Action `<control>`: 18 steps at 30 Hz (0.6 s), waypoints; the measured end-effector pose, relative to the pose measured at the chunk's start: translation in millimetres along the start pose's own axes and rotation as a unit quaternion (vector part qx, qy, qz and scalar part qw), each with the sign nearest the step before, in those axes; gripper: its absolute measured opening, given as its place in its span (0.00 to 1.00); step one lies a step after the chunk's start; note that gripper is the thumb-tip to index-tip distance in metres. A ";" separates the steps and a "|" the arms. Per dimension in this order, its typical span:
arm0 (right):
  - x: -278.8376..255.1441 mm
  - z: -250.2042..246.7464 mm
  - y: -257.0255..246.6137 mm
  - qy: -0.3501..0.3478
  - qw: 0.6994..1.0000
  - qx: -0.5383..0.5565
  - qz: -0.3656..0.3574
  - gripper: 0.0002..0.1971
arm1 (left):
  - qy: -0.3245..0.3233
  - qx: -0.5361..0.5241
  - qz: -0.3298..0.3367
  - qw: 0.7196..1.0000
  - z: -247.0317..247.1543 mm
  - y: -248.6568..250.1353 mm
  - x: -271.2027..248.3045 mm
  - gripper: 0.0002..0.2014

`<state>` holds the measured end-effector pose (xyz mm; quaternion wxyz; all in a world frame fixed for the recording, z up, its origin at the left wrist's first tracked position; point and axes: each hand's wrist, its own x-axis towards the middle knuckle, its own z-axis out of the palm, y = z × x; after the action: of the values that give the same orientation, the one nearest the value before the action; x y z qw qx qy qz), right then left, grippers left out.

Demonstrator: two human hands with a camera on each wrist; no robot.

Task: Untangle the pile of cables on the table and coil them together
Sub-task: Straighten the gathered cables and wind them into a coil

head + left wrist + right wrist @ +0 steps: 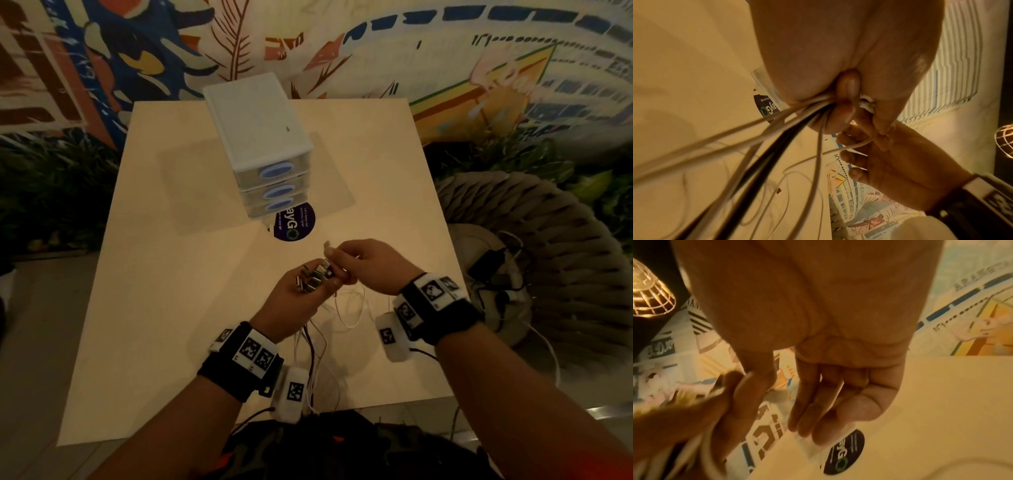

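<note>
My left hand [301, 291] is held above the table and grips a bundle of cables by their metal plug ends [313, 278]. The white and black cables [313, 342] hang from it to the table's near edge. In the left wrist view the cables [797, 116] fan out from under my left hand's [838, 56] curled fingers. Just right of it, my right hand [346, 262] pinches the end of one white cable [327, 245] between thumb and forefinger. That white cable [859, 144] curves from the left fist across my right hand [890, 155]. In the right wrist view my right hand's [818, 369] fingers look blurred.
A white three-drawer box [260, 137] stands at the back of the pale table [154, 291], with a round dark sticker [294, 224] in front of it. A woven chair [575, 274] holding a black charger [489, 263] stands on the right. A caged lamp [649, 293] glows overhead.
</note>
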<state>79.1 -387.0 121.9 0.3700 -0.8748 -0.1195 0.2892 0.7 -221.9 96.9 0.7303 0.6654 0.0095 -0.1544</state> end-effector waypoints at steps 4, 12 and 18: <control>0.7 13.4 2.6 0.020 0.998 0.050 -0.031 0.24 | -0.003 0.029 -0.018 0.999 0.1 2.3 -4.7 0.09; -21.7 6.2 25.0 0.156 0.932 0.328 -0.013 0.12 | 0.151 0.003 -0.032 0.988 -10.2 -16.4 -0.6 0.09; -36.5 14.7 21.0 0.109 0.959 0.249 -0.086 0.07 | 0.188 -0.109 -0.093 0.972 -8.1 -19.2 0.2 0.16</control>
<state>40.9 -408.6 113.9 0.6100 -0.7678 -0.0774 0.1797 -2.1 -215.3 77.3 0.7659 0.5950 0.2255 -0.0918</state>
